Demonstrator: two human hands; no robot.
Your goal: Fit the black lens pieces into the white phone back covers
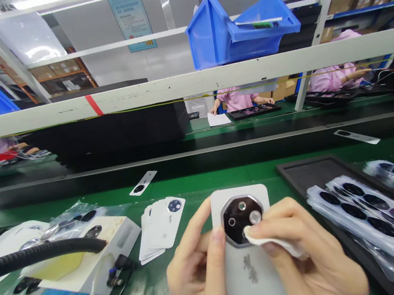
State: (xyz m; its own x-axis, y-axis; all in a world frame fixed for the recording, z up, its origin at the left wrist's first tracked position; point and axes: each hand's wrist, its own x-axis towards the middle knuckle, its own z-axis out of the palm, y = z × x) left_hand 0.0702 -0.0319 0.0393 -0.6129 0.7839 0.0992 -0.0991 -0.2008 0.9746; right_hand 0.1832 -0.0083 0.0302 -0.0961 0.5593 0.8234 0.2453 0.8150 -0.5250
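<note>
The pale phone (255, 286) is held up before the tabletop (201, 181), between both hands, its lower end running out of view. The left hand (197, 269) grips its left edge: the thumb lies on the back face beside the camera window (233, 213), the other fingers along the side and behind. The right hand (310, 253) pinches a soft, folded white cloth (286, 246) between thumb and forefinger, its tip against the window's lower right. That window is glossy, dark and eight-sided, with a silvery rim and round lenses; the matte back below carries grey lettering. Leftward, smooth, round-cornered white panels (160, 238) lie fanned. Rightward, clear-wrapped strips (370, 208) with dark discs lie across a black tray (308, 168).
</note>
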